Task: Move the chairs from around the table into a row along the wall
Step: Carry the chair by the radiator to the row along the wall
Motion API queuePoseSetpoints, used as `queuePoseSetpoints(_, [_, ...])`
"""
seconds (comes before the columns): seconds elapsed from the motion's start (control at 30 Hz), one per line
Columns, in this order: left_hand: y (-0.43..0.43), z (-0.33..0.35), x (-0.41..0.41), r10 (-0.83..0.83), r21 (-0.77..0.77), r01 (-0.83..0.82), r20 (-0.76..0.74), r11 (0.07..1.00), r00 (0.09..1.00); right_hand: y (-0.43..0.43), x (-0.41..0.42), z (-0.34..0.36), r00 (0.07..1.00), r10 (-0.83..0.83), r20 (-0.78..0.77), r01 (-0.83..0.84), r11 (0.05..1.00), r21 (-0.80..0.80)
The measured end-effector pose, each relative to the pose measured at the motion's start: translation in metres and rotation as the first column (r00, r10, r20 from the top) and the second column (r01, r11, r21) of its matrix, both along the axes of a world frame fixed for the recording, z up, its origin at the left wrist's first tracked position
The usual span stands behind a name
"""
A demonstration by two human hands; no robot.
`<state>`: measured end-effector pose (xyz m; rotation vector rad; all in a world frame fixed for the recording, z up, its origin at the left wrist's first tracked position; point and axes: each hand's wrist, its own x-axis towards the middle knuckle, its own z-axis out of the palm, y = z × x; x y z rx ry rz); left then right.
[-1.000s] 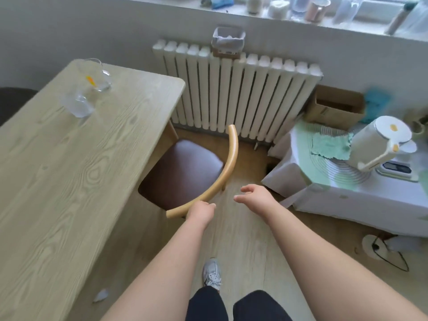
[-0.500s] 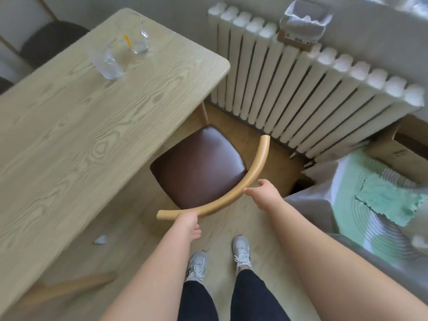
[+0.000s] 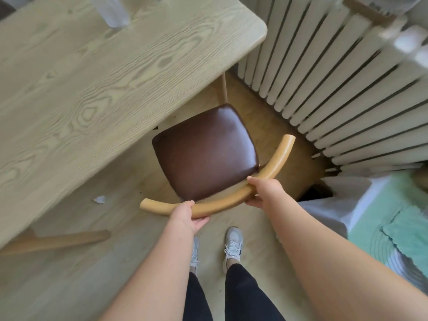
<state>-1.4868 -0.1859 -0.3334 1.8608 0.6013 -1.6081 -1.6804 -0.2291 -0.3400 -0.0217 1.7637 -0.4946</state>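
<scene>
Gripping the curved wooden backrest (image 3: pixel 234 200), the left hand (image 3: pixel 185 217) is wrapped around it near its left end and the right hand (image 3: pixel 264 191) is closed around it further right. The chair (image 3: pixel 203 151) stands on the floor, its brown seat beside the edge of the wooden surface (image 3: pixel 97 72), with the white radiator (image 3: pixel 335 84) near on the right.

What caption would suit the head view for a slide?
Both hands, left hand and right hand, grip the curved backrest of a brown-seated chair beside the wooden table.
</scene>
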Motion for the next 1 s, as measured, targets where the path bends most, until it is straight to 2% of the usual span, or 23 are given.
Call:
queuePoseSetpoints(0.17, [-0.002,-0.008,-0.002,0.065,0.027,-0.065,-0.009,0.998,0.998,-0.006,0.005,-0.017,0.998,-0.022,-0.059,0.024,0.999,0.032])
queuePoseSetpoints(0.37, [-0.003,-0.011,-0.004,0.094,0.028,-0.094,0.001,0.995,0.996,-0.009,0.006,-0.021,0.997,-0.049,-0.052,0.054,0.993,0.105])
queuePoseSetpoints(0.6, [0.016,-0.009,0.005,0.028,-0.066,-0.025,0.035,0.997,0.999,-0.002,0.009,-0.018,1.0,-0.008,-0.011,0.009,0.994,0.108])
queuePoseSetpoints(1.0, [0.077,0.018,0.036,0.013,-0.125,-0.009,0.028,0.992,1.0,0.053,0.031,0.014,1.0,0.013,-0.012,-0.012,0.998,0.067])
